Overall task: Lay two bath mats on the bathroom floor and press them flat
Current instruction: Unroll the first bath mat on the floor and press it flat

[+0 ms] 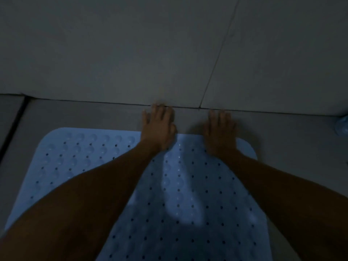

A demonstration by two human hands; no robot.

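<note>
head view: both flat, spread hands, left hand [159, 127] and right hand [220, 131], pressed the blue mat [188, 194]'s far edge down by the wall [131, 53], likely to flatten it.

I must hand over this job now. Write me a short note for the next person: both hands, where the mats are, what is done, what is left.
Left hand: open, fingers straight, at the far edge of the blue mat, fingertips reaching the wall base.
Right hand: open, fingers straight, at the same edge.
Blue mat: lies spread on the floor near the wall.
Done: one mat laid.
Left: finish pressing it flat; the second mat is not in view.
</note>
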